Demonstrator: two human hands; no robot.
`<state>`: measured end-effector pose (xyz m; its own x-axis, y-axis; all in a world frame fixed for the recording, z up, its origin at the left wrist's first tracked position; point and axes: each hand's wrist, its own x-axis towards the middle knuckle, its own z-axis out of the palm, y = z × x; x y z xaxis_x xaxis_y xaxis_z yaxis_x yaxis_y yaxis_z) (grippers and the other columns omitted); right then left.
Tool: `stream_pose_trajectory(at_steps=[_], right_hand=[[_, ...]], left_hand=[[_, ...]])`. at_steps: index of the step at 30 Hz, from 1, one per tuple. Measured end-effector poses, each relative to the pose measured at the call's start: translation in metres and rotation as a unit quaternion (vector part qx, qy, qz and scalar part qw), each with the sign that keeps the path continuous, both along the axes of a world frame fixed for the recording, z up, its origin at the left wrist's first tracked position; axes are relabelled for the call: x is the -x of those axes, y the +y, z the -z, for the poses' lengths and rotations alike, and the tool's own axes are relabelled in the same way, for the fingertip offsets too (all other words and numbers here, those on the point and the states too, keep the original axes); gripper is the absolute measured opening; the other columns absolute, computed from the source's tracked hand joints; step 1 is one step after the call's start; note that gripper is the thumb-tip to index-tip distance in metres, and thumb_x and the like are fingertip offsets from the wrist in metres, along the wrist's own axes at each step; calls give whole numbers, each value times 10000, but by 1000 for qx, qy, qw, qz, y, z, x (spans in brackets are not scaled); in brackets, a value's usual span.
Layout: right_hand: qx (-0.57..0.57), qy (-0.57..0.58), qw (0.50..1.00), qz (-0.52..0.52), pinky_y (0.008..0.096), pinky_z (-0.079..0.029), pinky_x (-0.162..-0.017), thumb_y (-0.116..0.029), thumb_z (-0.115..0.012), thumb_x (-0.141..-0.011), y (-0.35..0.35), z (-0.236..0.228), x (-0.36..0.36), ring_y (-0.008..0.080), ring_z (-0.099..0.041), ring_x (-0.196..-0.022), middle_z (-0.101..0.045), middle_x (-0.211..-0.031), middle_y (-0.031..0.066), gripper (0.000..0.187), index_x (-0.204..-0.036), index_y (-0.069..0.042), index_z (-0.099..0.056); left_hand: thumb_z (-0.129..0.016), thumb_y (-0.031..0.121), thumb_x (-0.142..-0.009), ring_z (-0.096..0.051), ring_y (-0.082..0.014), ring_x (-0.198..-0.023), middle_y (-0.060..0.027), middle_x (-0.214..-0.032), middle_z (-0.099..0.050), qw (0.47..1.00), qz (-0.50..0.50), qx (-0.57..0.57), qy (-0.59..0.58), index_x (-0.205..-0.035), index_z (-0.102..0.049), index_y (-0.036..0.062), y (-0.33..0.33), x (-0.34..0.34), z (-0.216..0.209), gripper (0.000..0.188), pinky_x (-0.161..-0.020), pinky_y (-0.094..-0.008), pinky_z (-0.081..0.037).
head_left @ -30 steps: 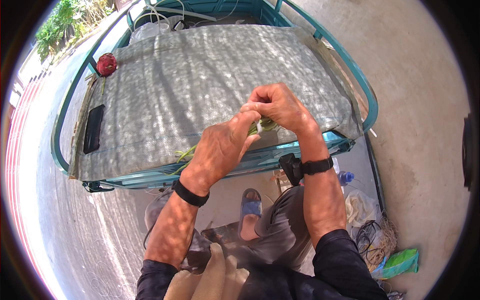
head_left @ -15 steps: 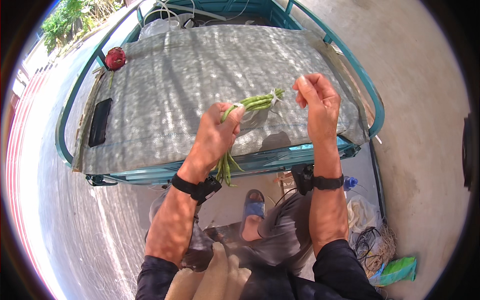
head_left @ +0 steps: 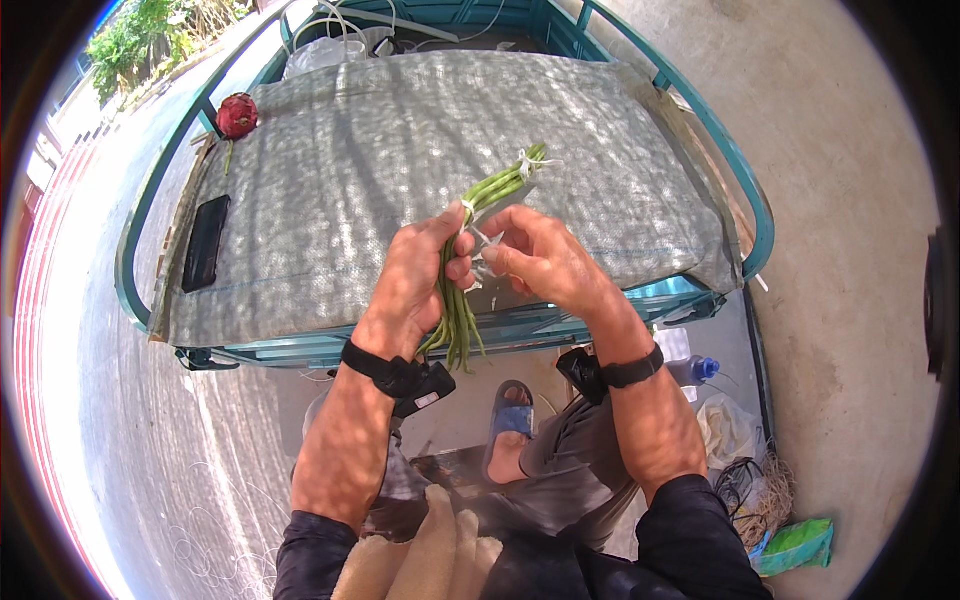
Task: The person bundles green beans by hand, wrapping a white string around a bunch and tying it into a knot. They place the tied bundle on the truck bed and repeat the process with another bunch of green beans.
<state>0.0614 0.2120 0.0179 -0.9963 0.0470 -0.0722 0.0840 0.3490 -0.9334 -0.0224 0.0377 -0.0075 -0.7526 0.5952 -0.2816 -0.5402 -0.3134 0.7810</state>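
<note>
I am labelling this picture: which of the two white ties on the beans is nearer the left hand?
The lower tie, beside the left hand; the upper tie sits near the upper end of the beans.

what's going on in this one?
A person is handling a bunch of green beans over a cart covered with a grey sheet. The left hand grips the beans near the middle, their lower ends hanging down. The right hand is at a white strip by the left fingers, seemingly pinching it. A white tie already circles the beans near the upper end. A phone and a red fruit lie off to the left.
</note>
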Motion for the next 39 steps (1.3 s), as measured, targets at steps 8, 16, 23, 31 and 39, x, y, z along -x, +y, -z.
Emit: stream_pose_trajectory(at_steps=[8,16,23,31,39], right_hand=[[-71,123,989,37,331,-495,-675,-160,-670,-950,7,8,10,111,-606,-728,-680,-788,68,208,-978,45,-694],[-51,84,992,78,324,-477,-654,-211,-670,-922,20,-2,8,106,-580,-707,-674,-756,51,263,-944,47,-710],[-87,77,992,43,341,-465,-620,-217,-664,-908,23,6,13,108,-548,-673,-630,-696,52,278,-904,57,-705],[-103,59,993,22,356,-487,-622,-234,-637,-891,25,16,24,124,-589,-669,-659,-686,86,305,-900,59,-724],[-73,18,997,33,294,-465,-636,-242,-689,-883,25,13,28,87,-573,-700,-659,-743,7,269,-894,19,-754]], left_hand=[[-566,307,-1062,-512,-115,-540,-41,-748,-621,999,-10,28,-33,-1049,-579,52,5,-1,0,255,-542,-286,-455],[-535,355,-1089,-633,-138,-664,-80,-846,-670,988,61,106,90,-1136,-605,1,13,-7,1,364,-651,-301,-556],[-610,138,-1031,-684,-214,-808,-116,-946,-718,850,-36,268,452,-1259,-608,22,10,-1,21,256,-754,-336,-558],[-672,9,-913,-714,-325,-924,-172,-1020,-697,747,-59,285,598,-1207,-648,61,9,-2,17,300,-783,-400,-576],[-722,18,-878,-704,-262,-855,-138,-1002,-690,799,-17,297,523,-1012,-722,24,5,3,13,134,-783,-375,-574]])
